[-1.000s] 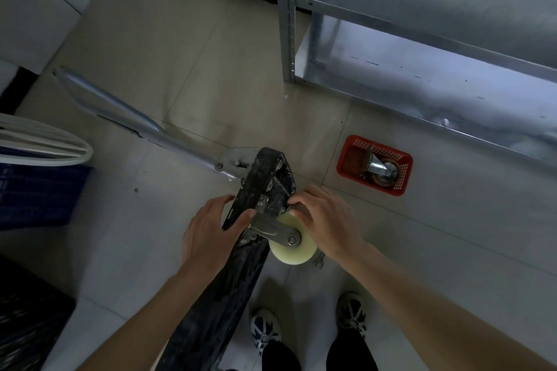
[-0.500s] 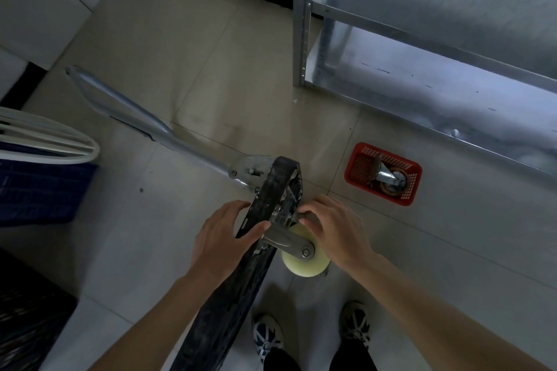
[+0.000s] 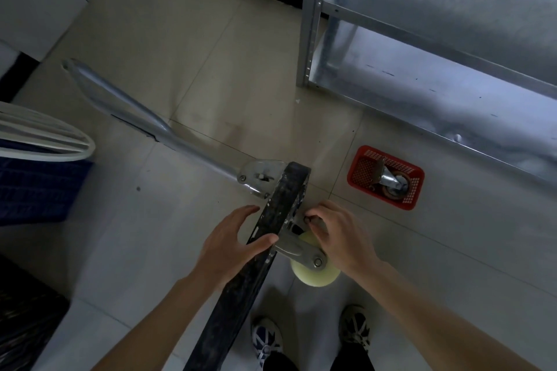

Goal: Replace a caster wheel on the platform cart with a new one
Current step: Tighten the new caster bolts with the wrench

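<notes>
The platform cart (image 3: pixel 238 301) stands on its side, its black deck seen edge-on. A caster with a pale yellow wheel (image 3: pixel 315 275) and a metal fork (image 3: pixel 298 250) sits on the deck's underside. My left hand (image 3: pixel 226 245) grips the deck's edge, thumb over the top. To the right of the deck, my right hand (image 3: pixel 340 235) pinches a small dark fastener at the caster's mounting plate, fingers curled just above the wheel. Another caster with a dark wheel (image 3: pixel 391 182) lies in a red basket (image 3: pixel 353 173) on the floor.
The cart's folded silver handle (image 3: pixel 135 111) stretches across the tiled floor to the upper left. A metal shelf rack (image 3: pixel 312 24) stands at the upper right. A blue crate (image 3: pixel 36 190) with a white wire frame (image 3: pixel 45 138) is at the left. My shoes (image 3: pixel 266 337) are below.
My right hand's fingertips have shifted from the wheel's side up to the mounting plate. My left hand keeps its hold on the deck.
</notes>
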